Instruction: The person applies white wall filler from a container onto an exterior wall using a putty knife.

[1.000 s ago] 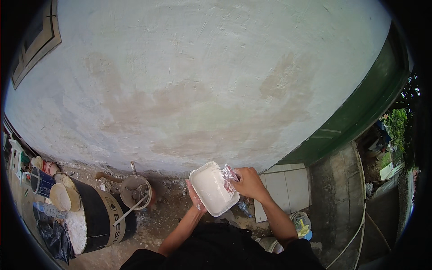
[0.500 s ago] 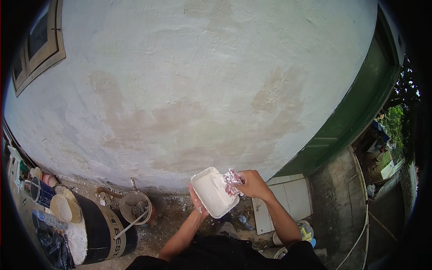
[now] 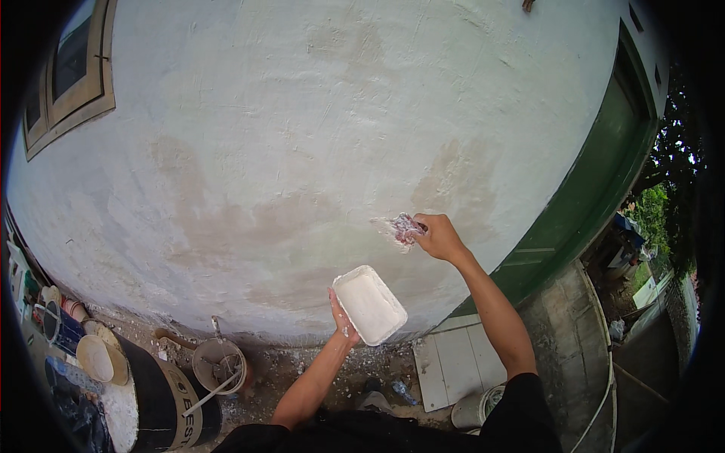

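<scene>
My left hand supports a white rectangular tray from its left side, fingers against the rim; smooth white paste covers the inside. My right hand is closed on a reddish scraper thickly smeared with white, its thin whitened end pointing left. The scraper is above and right of the tray, apart from it, in front of the wall. Whether it touches the wall I cannot tell. Damp-looking brownish patches mark the pale, rough wall surface.
At the lower left stand a black drum topped by a beige tub, and a bucket with a stick. Pale tiles lean low by the wall, near a pail. A green door is at right.
My right hand has lifted the scraper up and away from the tray toward the wall. The tray has shifted slightly up and right in view.
</scene>
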A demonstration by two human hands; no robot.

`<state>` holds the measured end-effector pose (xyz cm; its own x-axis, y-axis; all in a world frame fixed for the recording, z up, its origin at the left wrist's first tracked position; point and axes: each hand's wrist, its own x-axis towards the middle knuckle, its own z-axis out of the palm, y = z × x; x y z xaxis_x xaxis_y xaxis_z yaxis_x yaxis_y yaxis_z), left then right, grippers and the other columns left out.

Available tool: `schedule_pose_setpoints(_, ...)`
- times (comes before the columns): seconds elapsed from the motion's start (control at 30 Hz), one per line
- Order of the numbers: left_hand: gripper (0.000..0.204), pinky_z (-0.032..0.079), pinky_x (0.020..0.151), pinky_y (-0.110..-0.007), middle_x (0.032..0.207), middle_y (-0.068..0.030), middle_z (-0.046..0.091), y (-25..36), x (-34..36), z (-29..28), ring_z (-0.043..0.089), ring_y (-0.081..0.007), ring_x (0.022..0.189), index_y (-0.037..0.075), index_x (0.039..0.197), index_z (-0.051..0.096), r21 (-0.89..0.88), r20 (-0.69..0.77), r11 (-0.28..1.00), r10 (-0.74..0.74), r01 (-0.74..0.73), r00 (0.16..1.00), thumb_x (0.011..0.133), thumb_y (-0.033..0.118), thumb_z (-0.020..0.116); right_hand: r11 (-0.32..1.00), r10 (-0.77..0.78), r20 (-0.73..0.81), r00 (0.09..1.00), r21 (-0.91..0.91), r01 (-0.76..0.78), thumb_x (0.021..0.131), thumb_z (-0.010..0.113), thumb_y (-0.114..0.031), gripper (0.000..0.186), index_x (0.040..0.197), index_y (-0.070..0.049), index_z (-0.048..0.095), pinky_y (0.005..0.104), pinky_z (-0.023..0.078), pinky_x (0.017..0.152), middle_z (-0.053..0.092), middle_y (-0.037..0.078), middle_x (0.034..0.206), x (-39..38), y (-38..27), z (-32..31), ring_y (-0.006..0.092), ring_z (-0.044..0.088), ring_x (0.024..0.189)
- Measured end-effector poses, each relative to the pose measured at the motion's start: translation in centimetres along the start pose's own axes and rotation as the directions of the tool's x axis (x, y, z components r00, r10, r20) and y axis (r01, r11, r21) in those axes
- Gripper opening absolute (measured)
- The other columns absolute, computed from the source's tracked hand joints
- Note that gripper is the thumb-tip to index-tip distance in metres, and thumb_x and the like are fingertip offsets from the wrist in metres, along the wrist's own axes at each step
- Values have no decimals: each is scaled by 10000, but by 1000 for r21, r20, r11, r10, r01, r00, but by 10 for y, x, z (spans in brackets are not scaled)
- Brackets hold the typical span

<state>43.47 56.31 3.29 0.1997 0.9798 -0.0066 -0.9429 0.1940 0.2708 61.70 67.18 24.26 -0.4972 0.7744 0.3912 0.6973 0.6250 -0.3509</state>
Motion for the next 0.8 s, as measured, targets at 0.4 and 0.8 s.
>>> schedule_pose_setpoints(0.4, 923, 436, 1014, -560, 1404, -132, 485, 3, -42, -42, 516, -362, 1233, 143, 1442, 392, -55, -123, 997, 41, -48, 992, 839, 824, 239, 859, -373, -223, 901, -450, 244, 800, 669, -86, 91, 845, -41, 605, 430, 481, 596, 589, 129, 685, 57, -10, -72, 329, 601, 676)
schedule_pose_setpoints(0.8, 913, 440, 1007, -566, 1398, -132, 494, 14, -75, -37, 522, -365, 1230, 140, 1440, 397, -73, -86, 994, 71, -77, 994, 842, 816, 258, 817, -290, 92, 953, -494, 297, 818, 617, -97, 40, 840, -63, 612, 436, 499, 602, 605, 119, 722, 20, 53, 18, 310, 632, 741)
